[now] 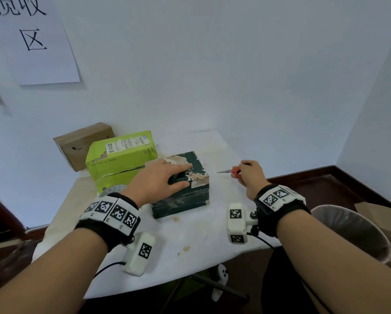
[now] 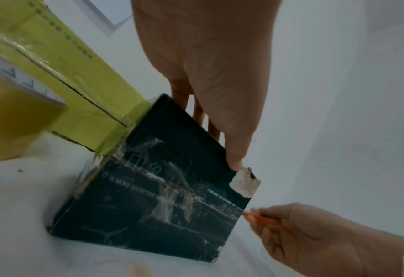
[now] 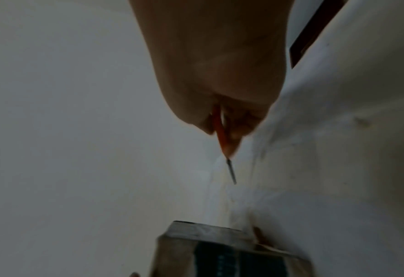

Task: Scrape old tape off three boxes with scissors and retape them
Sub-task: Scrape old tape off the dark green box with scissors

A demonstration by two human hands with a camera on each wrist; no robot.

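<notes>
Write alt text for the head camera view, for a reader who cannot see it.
A person's left hand rests flat on a dark green box on a white table, while the right hand grips orange-handled scissors beside it. A lime green box and a brown box stand behind.

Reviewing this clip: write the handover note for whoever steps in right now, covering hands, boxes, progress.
Left hand: flat on the dark green box, steadying it.
Right hand: grips the orange-handled scissors, blades off the box, right of it.
Green box and brown box wait behind; tape roll sits left of the dark one.
Done: the dark box's top is partly torn bare.
Left: crinkled tape on its front, then retaping; the other boxes look unscraped.
</notes>
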